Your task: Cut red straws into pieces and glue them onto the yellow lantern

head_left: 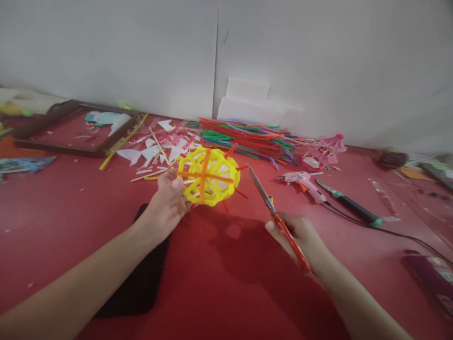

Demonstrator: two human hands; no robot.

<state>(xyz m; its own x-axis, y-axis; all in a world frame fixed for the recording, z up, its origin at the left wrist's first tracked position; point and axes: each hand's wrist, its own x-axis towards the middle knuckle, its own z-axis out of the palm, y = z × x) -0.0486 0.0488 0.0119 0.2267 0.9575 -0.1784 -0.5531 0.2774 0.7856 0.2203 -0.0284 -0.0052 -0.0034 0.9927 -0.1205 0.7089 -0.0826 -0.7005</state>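
Note:
My left hand (169, 200) grips the left edge of a round yellow pipe-cleaner frame (221, 182), its thumb on the rim. An orange cross lies over the frame's face, and short red pieces stick out around its edge. In my right hand (300, 233) is a pair of red-handled scissors (272, 210), the blades pointing up and left, looking closed. The blade tips are close to a red piece at the frame's right side; I cannot tell whether they touch. A small yellow bit shows by my right fingers, partly hidden behind the scissors.
A pile of coloured pipe cleaners (244, 139) lies near the wall, beside white scraps (152, 152). To the right are a pink glue gun (304, 184) with its cord and a cutter knife (356, 208). A black tablet-like slab (141, 283) lies under my left forearm; a brown frame (63, 148) is far left.

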